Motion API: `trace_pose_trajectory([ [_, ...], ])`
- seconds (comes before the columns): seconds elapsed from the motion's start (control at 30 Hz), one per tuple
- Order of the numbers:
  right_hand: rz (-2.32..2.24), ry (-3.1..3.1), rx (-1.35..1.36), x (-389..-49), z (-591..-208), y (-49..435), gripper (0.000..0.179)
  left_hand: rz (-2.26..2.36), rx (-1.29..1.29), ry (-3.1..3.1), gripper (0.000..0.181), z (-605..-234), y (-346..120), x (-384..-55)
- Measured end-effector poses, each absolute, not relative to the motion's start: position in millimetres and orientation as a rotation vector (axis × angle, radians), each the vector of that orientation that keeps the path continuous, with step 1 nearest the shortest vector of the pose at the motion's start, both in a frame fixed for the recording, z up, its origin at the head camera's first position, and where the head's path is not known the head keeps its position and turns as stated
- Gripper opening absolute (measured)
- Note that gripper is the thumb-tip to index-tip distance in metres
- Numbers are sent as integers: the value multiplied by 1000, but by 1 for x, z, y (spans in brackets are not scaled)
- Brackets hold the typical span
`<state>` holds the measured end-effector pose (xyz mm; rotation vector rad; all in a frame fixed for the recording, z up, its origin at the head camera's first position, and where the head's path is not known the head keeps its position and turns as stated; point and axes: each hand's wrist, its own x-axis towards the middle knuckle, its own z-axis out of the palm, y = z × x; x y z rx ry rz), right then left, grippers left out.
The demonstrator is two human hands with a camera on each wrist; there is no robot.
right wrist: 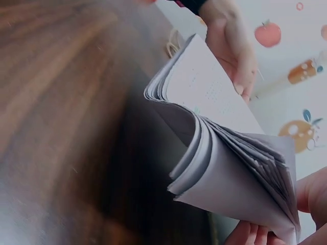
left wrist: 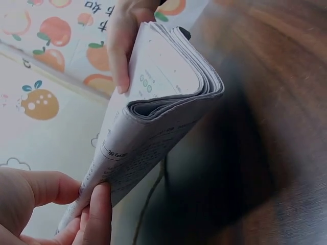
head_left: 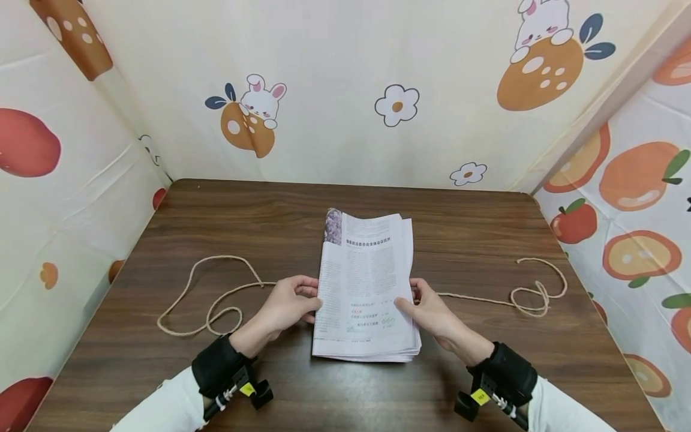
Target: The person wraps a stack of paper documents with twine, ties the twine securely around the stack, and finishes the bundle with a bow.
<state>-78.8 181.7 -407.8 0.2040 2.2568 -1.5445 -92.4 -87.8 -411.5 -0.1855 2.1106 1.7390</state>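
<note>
Newspaper [head_left: 367, 282] is held over the table [head_left: 259, 210], well inside its sides.

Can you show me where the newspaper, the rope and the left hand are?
newspaper [head_left: 364, 287]: head view, middle of its printed upper face
rope [head_left: 472, 297]: head view, its straight stretch right of the newspaper
left hand [head_left: 286, 305]: head view, back of the hand

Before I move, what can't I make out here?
Head view: whether the rope runs unbroken; the folded newspaper covers the middle.
Head view: the newspaper's body text; too small.
Right wrist view: right hand, partly cut off by the frame edge.
Left wrist view: tabletop under the newspaper; lost in blurred shadow.
</note>
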Motion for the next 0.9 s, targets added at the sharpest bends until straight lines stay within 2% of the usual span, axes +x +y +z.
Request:
trace_pose_trajectory([
  [0.3,-1541,2291,246,-67,-419,173,40,1754,-210,2095,34,-422,-94,-78],
  [0.6,-1477,2380,235,-65,-433,175,38,1706,-217,2149,33,-434,-98,-77],
  [0.9,-1269,2544,98,-62,-436,185,39,1644,-223,2203,34,-440,-103,-78],
])
